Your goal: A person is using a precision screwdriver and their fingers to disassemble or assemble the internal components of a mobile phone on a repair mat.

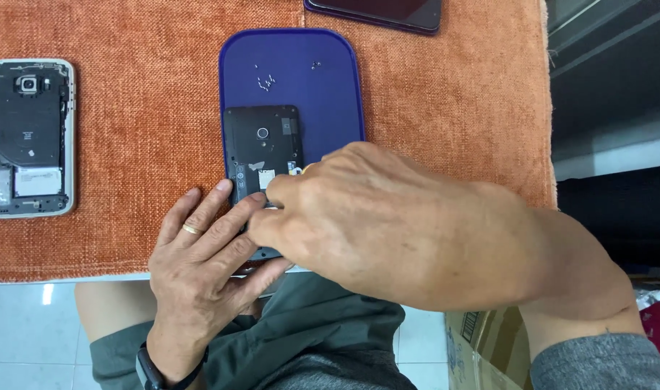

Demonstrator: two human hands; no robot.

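Two hands are on one opened phone (pixel 263 148), which lies back-up on the near end of the blue tray (pixel 330 79), on the orange cloth (pixel 445 108) covering the surface. My left hand (pixel 203 278) lies flat with the fingers spread, its fingertips (pixel 225 189) pressing the phone's left edge to steady it. My right hand (pixel 387 231) reaches across from the right, and its fingers curl down over the phone's lower half; the grip looks pinched together on something small there, but the hand hides what it is, so I cannot tell.

To do this well, I judge the left hand should keep the phone pinned so it cannot slide on the smooth tray, and the right should work with light, straight pressure. Several tiny screws (pixel 266 81) lie loose near the tray's far end; I should avoid knocking the tray. Another opened phone (pixel 30 137) rests well apart at the left.
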